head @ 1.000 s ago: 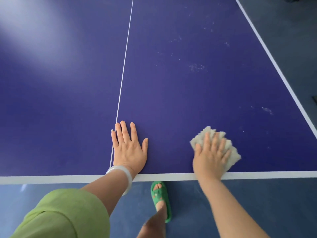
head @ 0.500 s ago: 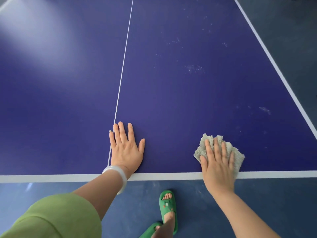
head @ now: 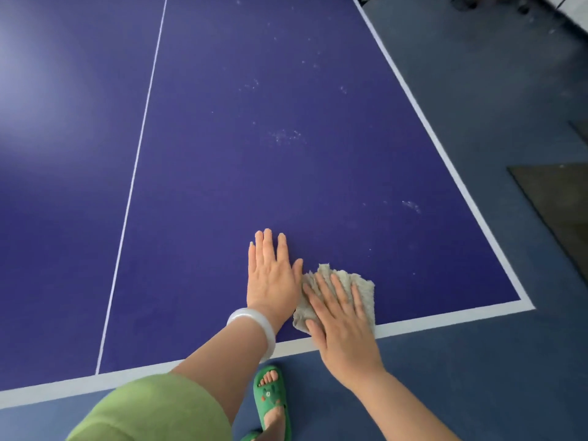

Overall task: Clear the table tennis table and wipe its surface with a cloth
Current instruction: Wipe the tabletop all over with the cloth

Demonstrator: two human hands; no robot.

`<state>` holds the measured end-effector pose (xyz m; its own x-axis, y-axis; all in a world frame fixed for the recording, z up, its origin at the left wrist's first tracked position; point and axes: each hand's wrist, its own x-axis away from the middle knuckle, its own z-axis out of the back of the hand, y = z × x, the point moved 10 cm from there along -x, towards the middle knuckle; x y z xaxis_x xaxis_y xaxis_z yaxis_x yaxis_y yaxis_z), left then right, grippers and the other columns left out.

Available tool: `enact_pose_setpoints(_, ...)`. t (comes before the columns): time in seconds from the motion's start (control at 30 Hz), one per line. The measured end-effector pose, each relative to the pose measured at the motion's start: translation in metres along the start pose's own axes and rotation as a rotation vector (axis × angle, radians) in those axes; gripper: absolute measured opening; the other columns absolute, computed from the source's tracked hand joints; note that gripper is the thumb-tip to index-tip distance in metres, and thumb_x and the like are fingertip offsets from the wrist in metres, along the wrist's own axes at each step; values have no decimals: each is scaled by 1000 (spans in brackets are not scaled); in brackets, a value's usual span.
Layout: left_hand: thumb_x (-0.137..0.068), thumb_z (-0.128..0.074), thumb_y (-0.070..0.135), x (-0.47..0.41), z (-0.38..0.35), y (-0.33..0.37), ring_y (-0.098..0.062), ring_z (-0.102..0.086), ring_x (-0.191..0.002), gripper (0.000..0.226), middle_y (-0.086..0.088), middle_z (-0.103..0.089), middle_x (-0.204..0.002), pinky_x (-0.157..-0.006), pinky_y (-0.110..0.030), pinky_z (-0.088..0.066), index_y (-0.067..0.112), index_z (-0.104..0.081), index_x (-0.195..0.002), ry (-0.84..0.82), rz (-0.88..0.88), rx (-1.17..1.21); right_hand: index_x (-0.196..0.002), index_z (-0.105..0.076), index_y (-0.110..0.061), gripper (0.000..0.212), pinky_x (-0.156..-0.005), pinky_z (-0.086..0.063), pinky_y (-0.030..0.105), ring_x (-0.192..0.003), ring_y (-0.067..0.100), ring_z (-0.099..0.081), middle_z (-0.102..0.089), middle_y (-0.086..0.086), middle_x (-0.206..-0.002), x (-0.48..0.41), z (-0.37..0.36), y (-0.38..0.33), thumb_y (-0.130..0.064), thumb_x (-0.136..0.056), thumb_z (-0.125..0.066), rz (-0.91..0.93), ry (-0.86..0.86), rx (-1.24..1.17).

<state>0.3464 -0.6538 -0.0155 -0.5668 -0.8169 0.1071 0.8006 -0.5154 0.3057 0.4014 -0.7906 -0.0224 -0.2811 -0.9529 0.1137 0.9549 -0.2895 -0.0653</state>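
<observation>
The blue table tennis table [head: 286,173] fills most of the view, with white edge lines and a thin white centre line. My right hand [head: 342,319] presses flat on a crumpled beige cloth [head: 362,289] near the table's near edge. My left hand [head: 272,275] lies flat on the surface with fingers spread, just left of the cloth and touching it at the thumb side. A white bangle sits on the left wrist. Pale dusty smudges [head: 286,135] mark the surface further out.
The table's near right corner [head: 525,303] is close by. Grey-blue floor lies beyond, with a dark mat [head: 560,198] to the right. My foot in a green slipper [head: 272,399] stands under the near edge.
My view has shifted left of the table's right corner. Both hands now lie side by side, the left hand far right of the centre line and against the cloth.
</observation>
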Motion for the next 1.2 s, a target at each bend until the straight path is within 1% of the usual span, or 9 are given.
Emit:
enact_pose_setpoints(0.1,-100,-8,51,-2,-11,8,-36,6,-150,70,-21,-3,-162,-121,-48,9,9,-7,-156,39,43,-117,-158,-11,-26,56,-121,-11,49,-153,20,-3,-4,-3,-166,15,3,74,-43,-105,-14,-44,16,16)
enact_pose_setpoints(0.3,-97,-16,53,-1,-12,12,-39,-11,-149,74,-25,-23,-157,-121,-52,-7,4,-29,-151,61,46,-154,-155,8,-30,57,-123,-2,49,-152,21,11,6,0,-166,-4,13,193,-47,-102,-2,-660,8,-83)
enact_pose_setpoints(0.47,-98,-17,52,0,-12,12,-38,-11,-149,73,-25,-23,-157,-121,-52,-10,4,-30,-151,55,47,-182,-159,-6,-24,57,-122,-5,50,-153,25,3,1,1,-167,-25,5,76,-41,-105,-12,-154,1,-78)
enact_pose_setpoints(0.57,-98,-18,51,-1,-11,13,-39,-15,-149,73,-26,-26,-156,-120,-53,-12,3,-33,-150,68,49,-172,-159,-9,-26,56,-119,-7,49,-153,23,-1,-2,-1,-167,-14,6,89,-44,-106,-11,16,-22,-17)
enact_pose_setpoints(0.7,-98,-20,50,-3,-14,14,-40,-16,-148,71,-26,-25,-156,-119,-54,-13,2,-34,-149,61,55,-175,-155,12,-30,60,-123,0,49,-151,22,17,15,0,-165,-24,14,206,-53,-99,9,-447,-39,-5)
enact_pose_setpoints(0.8,-98,-21,50,-3,-14,12,-40,-15,-148,71,-27,-25,-156,-119,-55,-15,2,-34,-149,62,54,-185,-154,13,-28,59,-123,-2,52,-151,24,16,11,5,-165,-28,17,200,-49,-99,8,-624,-12,-67)
enact_pose_setpoints(0.97,-98,-21,49,-2,-10,13,-39,-15,-148,71,-26,-25,-156,-119,-54,-16,2,-33,-149,66,55,-189,-158,-12,-22,59,-120,-11,52,-153,28,-2,-5,4,-166,-34,10,76,-43,-103,-19,-76,-21,-47)
enact_pose_setpoints(1.07,-98,-22,49,-3,-11,12,-40,-16,-148,70,-26,-26,-156,-118,-55,-18,2,-34,-149,73,50,-188,-158,-8,-27,57,-121,-4,49,-153,25,3,1,-1,-167,-53,14,105,-44,-105,-14,105,-30,23)
enact_pose_setpoints(1.2,-98,-22,49,-4,-12,12,-39,-16,-148,70,-25,-26,-156,-119,-54,-16,3,-34,-149,87,45,-178,-152,19,-33,56,-122,2,51,-150,23,21,19,1,-164,-69,19,232,-49,-101,3,-508,-98,-59)
